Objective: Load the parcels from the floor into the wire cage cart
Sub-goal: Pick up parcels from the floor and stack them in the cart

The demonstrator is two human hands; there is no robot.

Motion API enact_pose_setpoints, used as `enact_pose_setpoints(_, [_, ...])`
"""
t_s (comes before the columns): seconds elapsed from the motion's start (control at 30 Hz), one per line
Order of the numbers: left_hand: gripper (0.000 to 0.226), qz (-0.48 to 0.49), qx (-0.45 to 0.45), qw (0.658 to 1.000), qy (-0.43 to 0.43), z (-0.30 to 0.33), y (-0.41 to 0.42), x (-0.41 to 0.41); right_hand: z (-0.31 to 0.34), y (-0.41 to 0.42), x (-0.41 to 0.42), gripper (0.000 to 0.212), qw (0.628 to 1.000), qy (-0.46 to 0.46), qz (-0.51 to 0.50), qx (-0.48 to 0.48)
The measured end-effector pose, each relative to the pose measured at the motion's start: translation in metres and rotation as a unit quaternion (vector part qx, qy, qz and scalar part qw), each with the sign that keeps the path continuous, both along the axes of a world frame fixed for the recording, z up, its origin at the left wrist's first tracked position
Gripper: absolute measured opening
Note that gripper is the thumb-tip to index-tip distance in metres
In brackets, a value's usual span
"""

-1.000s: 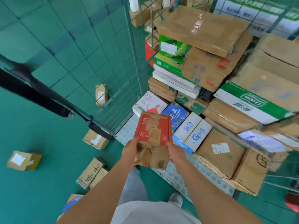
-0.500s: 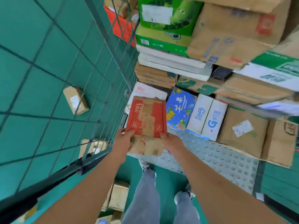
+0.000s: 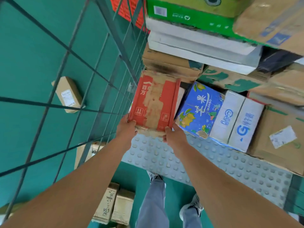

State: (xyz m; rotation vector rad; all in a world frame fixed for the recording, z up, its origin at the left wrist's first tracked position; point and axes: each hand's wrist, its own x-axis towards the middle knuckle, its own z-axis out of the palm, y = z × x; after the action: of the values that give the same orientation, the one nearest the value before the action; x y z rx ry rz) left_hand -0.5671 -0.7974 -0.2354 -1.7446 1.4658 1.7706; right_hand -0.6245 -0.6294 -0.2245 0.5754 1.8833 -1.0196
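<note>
Two forearms are reaching forward from the bottom edge, above grey trouser legs and a pair of shoes (image 3: 191,209) standing on the green floor (image 3: 24,63). Two brown parcels (image 3: 113,206) are lying side by side on the floor just left of the legs. Both hands are gripping the near end of one red parcel (image 3: 154,102): the left hand (image 3: 125,129) is holding its near left corner with the thumb on the top face, and the right hand (image 3: 174,135) is holding its near right corner, fingers curled under the edge. This red parcel, with worn brown patches down its middle, is sitting inside the wire cage cart (image 3: 105,66), against the left mesh wall, its near end over the studded grey cart floor (image 3: 213,165). A blue printed box (image 3: 200,109) is sitting just beside it on the right, followed by two white boxes (image 3: 236,119) and a brown box with a white label (image 3: 279,139). Beyond the red parcel, flattened brown cartons (image 3: 171,66) are lying stacked, with white flat boxes (image 3: 197,45) above them and a green box (image 3: 189,15) on top. A small brown parcel (image 3: 69,94) is lying on the floor outside the mesh, well apart from the cart; another is partly showing through the mesh nearer the left arm
</note>
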Motion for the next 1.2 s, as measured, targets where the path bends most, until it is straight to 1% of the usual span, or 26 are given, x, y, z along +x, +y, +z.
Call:
enact_pose_setpoints(0.1, [0.030, 0.063, -0.006, 0.998, 0.029, -0.011, -0.006, -0.003, -0.018, -0.015, -0.008, 0.042, 0.999, 0.013, 0.045, 0.019])
enact_pose_setpoints(0.13, [0.027, 0.088, -0.005, 0.995, 0.039, -0.013, -0.006, -0.003, -0.022, -0.019, -0.011, 0.047, 0.998, 0.019, 0.063, 0.025])
enact_pose_setpoints(0.17, [0.027, 0.110, -0.002, 0.993, 0.046, -0.014, -0.006, -0.003, -0.026, -0.024, -0.015, 0.047, 0.997, 0.022, 0.074, 0.025])
enact_pose_setpoints(0.2, [0.030, 0.129, 0.006, 0.990, 0.053, -0.013, -0.004, -0.002, -0.029, -0.030, -0.017, 0.045, 0.997, 0.017, 0.074, 0.017])
enact_pose_setpoints(0.27, [0.049, 0.147, 0.022, 0.987, 0.063, -0.012, -0.001, -0.002, -0.034, -0.040, -0.018, 0.043, 0.998, -0.022, 0.058, -0.002])
enact_pose_setpoints(0.33, [0.067, 0.149, 0.035, 0.986, 0.064, -0.010, 0.004, -0.001, -0.033, -0.043, -0.014, 0.049, 0.997, -0.068, 0.042, -0.019])
enact_pose_setpoints(0.37, [0.070, 0.150, 0.041, 0.985, 0.067, -0.009, 0.008, -0.001, -0.032, -0.043, -0.010, 0.055, 0.996, -0.075, 0.042, -0.025])
enact_pose_setpoints(0.43, [0.065, 0.149, 0.054, 0.984, 0.078, -0.004, 0.017, 0.002, -0.029, -0.039, -0.006, 0.066, 0.996, -0.061, 0.043, -0.038])
enact_pose_setpoints(0.5, [0.060, 0.146, 0.064, 0.984, 0.083, 0.005, 0.027, 0.007, -0.023, -0.031, -0.004, 0.065, 0.997, -0.055, 0.014, -0.045])
enact_pose_setpoints(0.57, [0.059, 0.154, 0.062, 0.983, 0.084, 0.014, 0.039, 0.017, -0.013, -0.021, 0.002, 0.054, 0.997, -0.056, 0.001, -0.054])
enact_pose_setpoints(0.6, [0.060, 0.163, 0.062, 0.981, 0.085, 0.018, 0.046, 0.024, -0.007, -0.014, 0.007, 0.056, 0.996, -0.063, 0.003, -0.063])
enact_pose_setpoints(0.63, [0.060, 0.169, 0.061, 0.980, 0.088, 0.024, 0.053, 0.031, 0.003, -0.008, 0.012, 0.054, 0.995, -0.069, 0.008, -0.074])
enact_pose_setpoints(0.67, [0.057, 0.174, 0.061, 0.979, 0.091, 0.031, 0.062, 0.040, 0.013, -0.001, 0.018, 0.047, 0.994, -0.075, 0.018, -0.081])
enact_pose_setpoints(0.77, [0.048, 0.172, 0.053, 0.980, 0.085, 0.061, 0.094, 0.068, 0.050, 0.025, 0.036, 0.014, 0.992, -0.097, 0.035, -0.072])
enact_pose_setpoints(0.8, [0.045, 0.174, 0.048, 0.980, 0.079, 0.071, 0.105, 0.077, 0.063, 0.034, 0.042, 0.010, 0.991, -0.103, 0.036, -0.072])
enact_pose_setpoints(0.9, [0.035, 0.204, 0.040, 0.975, 0.085, 0.118, 0.146, 0.110, 0.113, 0.071, 0.067, 0.012, 0.990, -0.106, 0.062, -0.074])
enact_pose_setpoints(1.0, [0.034, 0.226, 0.038, 0.968, 0.103, 0.174, 0.190, 0.144, 0.165, 0.110, 0.101, 0.016, 0.989, -0.100, 0.077, -0.078])
enact_pose_setpoints(1.2, [0.031, 0.281, 0.032, 0.951, 0.125, 0.265, 0.276, 0.207, 0.258, 0.179, 0.176, 0.028, 0.981, -0.107, 0.060, -0.152])
